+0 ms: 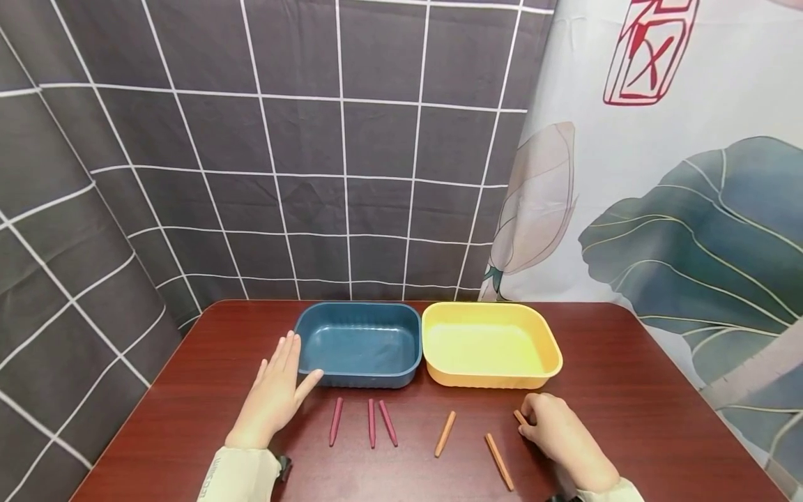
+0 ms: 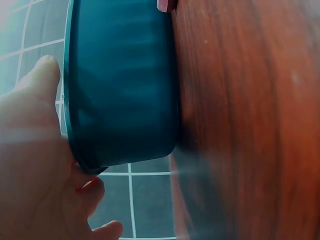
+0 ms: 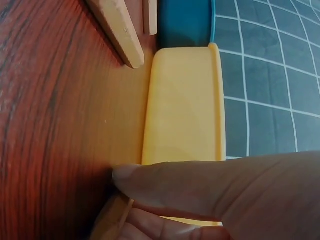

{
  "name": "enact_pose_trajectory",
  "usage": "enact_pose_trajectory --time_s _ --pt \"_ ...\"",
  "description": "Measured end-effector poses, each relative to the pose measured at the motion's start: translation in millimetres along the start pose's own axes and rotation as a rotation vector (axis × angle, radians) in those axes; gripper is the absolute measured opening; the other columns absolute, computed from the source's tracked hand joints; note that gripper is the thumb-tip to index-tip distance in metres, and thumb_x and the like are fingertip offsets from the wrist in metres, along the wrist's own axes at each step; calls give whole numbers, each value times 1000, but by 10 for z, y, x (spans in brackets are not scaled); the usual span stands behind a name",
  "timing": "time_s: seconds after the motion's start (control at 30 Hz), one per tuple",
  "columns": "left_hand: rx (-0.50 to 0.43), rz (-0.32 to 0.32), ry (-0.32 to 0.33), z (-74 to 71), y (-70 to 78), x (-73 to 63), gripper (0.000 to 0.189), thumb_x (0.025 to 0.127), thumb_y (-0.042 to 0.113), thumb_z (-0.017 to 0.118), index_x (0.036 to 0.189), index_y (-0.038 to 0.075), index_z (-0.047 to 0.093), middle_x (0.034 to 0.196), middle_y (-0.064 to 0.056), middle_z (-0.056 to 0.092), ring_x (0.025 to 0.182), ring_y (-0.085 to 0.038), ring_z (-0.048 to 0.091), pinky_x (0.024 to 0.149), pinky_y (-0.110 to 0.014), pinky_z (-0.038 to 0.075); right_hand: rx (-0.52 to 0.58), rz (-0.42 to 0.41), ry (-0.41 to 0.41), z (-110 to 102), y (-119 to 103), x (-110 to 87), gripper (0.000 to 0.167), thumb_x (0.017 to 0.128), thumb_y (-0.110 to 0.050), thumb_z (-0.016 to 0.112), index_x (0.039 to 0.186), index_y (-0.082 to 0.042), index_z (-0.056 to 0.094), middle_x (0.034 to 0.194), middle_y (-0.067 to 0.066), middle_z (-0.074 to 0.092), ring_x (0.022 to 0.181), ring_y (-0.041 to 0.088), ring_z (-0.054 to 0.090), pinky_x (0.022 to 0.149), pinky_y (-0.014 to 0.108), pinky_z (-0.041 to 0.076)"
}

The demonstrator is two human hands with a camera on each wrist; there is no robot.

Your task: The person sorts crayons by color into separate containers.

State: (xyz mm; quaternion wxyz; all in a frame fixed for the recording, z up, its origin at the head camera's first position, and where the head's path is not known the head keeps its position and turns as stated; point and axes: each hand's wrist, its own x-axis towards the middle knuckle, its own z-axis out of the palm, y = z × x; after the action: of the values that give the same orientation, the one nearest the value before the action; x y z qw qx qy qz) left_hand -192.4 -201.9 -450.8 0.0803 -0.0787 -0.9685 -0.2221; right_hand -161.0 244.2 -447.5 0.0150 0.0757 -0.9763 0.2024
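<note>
My right hand (image 1: 560,434) pinches an orange crayon (image 1: 520,417) between thumb and fingers, low over the table in front of the yellow tray (image 1: 492,381). In the right wrist view that orange crayon (image 3: 112,217) is partly hidden under the thumb. Two more orange crayons, one (image 1: 445,434) nearer the trays and one (image 1: 499,461) closer to me, lie to its left. My left hand (image 1: 272,397), fingers straight, is at the left edge of the blue tray (image 1: 370,381); contact with the rim (image 2: 69,90) is unclear. Three dark pink crayons (image 1: 371,423) lie before that tray.
Both trays stand side by side toward the back of the reddish-brown table (image 1: 251,328). Behind it hangs a dark grey cloth (image 1: 301,139) with white grid lines. A white cloth with leaf patterns (image 1: 690,230) hangs at the right.
</note>
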Motion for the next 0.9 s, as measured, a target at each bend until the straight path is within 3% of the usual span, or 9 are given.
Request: enact_pose_trajectory --time_s 0.33,0.5,0.9 --pt "-12 3 6 4 -5 -1 83 104 48 52 158 -7 21 165 -26 18 152 -44 16 118 -67 15 24 22 4 -1 -63 4 23 79 2 77 70 -11 60 61 -3 45 57 13 41 55 29 38" --pt "-14 4 6 24 -7 5 84 104 50 50 158 -5 20 166 -24 17 152 -44 16 118 -67 15 51 68 -2 -48 -96 -1 17 76 4 74 74 -9 64 65 -3 52 58 14 46 56 31 42" --pt "-25 9 11 16 8 -18 84 103 49 52 158 -7 21 164 -27 19 152 -45 16 117 -68 16 225 51 140 -97 -152 -9 12 75 1 73 81 -9 68 71 -6 61 65 8 55 61 25 47"
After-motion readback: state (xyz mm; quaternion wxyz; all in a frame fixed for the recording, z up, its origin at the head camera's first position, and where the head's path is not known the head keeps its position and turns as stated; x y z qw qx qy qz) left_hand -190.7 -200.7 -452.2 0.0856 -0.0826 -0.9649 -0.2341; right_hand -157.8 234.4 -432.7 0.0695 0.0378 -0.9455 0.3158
